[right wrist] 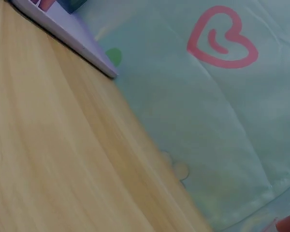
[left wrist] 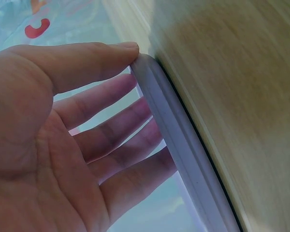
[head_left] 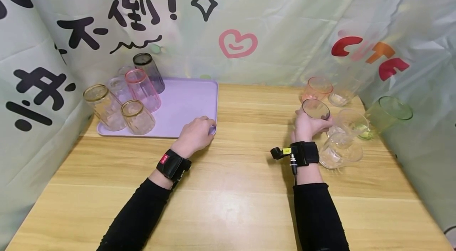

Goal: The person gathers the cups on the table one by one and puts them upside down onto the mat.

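On the left, a lilac tray [head_left: 185, 100] bears several glasses: a tall amber-tinted one [head_left: 107, 110], a short amber-rimmed one [head_left: 138, 119], a pink one [head_left: 144, 92] and a dark grey one [head_left: 151, 73]. My left hand [head_left: 196, 134] is at the tray's front right corner. Up close in the left wrist view, the thumb touches the corner and the loosely extended fingers [left wrist: 130, 179] meet the rim; their tips are partly hidden. To the right, my right hand [head_left: 307, 125] grips a dark-tinted glass [head_left: 316, 109]. Only a bit of that hand [right wrist: 289, 223] enters the right wrist view.
Beside my right hand stand clear glasses [head_left: 336, 156], a green glass [head_left: 388, 114] and an orange-pink glass [head_left: 316, 86]. A printed cloth [head_left: 278, 25] hangs behind and at both sides of the wooden table [head_left: 231, 203]. Bare wood lies between the tray and right-hand glasses.
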Action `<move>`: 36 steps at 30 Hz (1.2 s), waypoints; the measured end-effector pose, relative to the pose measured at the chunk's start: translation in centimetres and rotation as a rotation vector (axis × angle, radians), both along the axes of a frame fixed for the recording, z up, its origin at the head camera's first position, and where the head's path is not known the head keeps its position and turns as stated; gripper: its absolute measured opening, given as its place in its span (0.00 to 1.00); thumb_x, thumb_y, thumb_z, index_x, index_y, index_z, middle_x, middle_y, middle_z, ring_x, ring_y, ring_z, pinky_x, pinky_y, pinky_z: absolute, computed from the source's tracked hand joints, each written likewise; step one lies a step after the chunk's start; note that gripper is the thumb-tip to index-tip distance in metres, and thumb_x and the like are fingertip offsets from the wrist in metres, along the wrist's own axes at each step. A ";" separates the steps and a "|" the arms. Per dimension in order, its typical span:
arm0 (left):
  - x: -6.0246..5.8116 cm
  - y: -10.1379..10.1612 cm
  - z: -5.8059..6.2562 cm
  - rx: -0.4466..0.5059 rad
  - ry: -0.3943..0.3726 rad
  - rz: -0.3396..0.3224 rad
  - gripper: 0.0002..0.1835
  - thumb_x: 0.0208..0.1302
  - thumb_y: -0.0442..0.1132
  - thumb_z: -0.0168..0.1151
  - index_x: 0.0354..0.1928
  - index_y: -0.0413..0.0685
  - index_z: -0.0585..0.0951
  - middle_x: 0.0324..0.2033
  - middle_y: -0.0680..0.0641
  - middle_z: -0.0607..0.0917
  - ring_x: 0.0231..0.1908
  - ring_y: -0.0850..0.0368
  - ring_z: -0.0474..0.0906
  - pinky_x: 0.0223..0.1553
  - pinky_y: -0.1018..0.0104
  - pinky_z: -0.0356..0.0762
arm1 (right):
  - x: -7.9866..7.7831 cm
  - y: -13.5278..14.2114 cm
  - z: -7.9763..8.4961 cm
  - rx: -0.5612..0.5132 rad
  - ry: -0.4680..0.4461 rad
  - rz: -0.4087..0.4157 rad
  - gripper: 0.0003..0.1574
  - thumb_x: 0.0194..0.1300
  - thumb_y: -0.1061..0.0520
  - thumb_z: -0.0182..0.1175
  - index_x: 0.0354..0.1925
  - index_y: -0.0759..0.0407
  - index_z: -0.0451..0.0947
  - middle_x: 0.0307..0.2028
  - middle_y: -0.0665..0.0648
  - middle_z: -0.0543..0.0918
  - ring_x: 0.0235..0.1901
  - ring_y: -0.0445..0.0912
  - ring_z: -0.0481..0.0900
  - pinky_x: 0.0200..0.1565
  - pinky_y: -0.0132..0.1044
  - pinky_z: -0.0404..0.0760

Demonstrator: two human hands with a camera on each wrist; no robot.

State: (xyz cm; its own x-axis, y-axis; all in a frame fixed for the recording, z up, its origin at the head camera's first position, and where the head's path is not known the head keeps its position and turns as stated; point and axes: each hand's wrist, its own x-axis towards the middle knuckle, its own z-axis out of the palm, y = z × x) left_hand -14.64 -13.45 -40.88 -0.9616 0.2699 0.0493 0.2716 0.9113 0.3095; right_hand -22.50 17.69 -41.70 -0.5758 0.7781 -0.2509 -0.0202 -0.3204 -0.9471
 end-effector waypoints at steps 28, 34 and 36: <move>-0.3 0.2 0.3 0.132 0.163 0.040 0.27 0.54 0.46 0.61 0.55 0.45 0.70 0.54 0.45 0.71 0.50 0.52 0.67 0.41 0.54 0.77 | 3.4 -4.9 6.3 -0.181 0.449 0.487 0.32 0.49 0.46 0.68 0.49 0.56 0.70 0.45 0.55 0.75 0.49 0.49 0.70 0.54 0.43 0.66; -0.6 0.4 0.7 0.260 0.422 0.030 0.35 0.53 0.50 0.62 0.60 0.44 0.64 0.61 0.46 0.65 0.57 0.55 0.60 0.45 0.53 0.76 | 4.3 -6.6 6.4 -0.174 0.408 0.698 0.35 0.53 0.38 0.62 0.54 0.53 0.67 0.48 0.57 0.73 0.51 0.52 0.69 0.55 0.49 0.66; -0.8 0.5 0.8 0.295 0.502 0.019 0.36 0.53 0.52 0.61 0.61 0.44 0.63 0.62 0.47 0.64 0.59 0.57 0.58 0.44 0.54 0.76 | 4.5 -7.1 6.3 -0.171 0.408 0.776 0.36 0.55 0.36 0.59 0.57 0.50 0.66 0.53 0.59 0.71 0.52 0.53 0.69 0.55 0.49 0.67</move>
State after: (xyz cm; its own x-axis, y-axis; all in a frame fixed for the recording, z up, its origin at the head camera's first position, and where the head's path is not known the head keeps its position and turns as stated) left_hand -15.41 -12.97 -40.10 -0.8057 0.1588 0.5707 0.4352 0.8123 0.3883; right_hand -17.95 10.56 -35.37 -0.9946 0.1032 0.0114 -0.0638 -0.5202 -0.8517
